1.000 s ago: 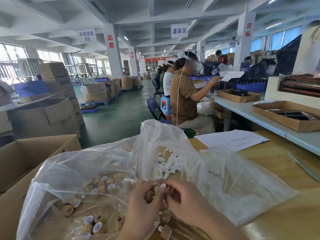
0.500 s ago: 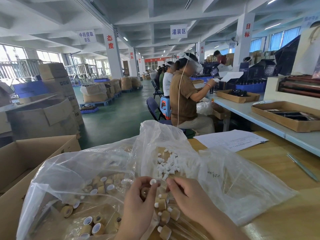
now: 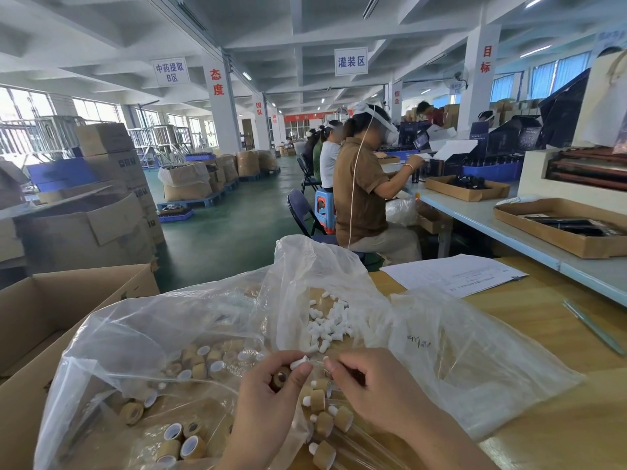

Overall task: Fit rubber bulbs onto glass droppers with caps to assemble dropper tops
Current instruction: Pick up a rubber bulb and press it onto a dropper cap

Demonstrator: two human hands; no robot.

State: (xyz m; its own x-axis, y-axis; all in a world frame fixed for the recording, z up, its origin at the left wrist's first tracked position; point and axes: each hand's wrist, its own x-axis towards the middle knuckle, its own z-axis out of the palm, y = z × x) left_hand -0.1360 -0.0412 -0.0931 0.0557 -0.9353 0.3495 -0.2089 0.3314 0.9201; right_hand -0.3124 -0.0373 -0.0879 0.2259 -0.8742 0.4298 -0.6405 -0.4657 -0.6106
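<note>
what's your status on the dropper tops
Left hand grips tan cap and white bulb. Right hand curled, contents unclear. Bulb not yet seated in cap. Plastic bag crowds both hands.

The right hand (image 3: pixel 376 391) nearly hides the glass dropper (image 3: pixel 318 360) it pinches — the cardboard box (image 3: pixel 40 310) runs off the left edge.

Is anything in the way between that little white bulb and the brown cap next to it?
Nothing visible. The left hand holds the white bulb at its fingertips, right beside the brown cap in the same hand. The right hand is off to one side.
</note>
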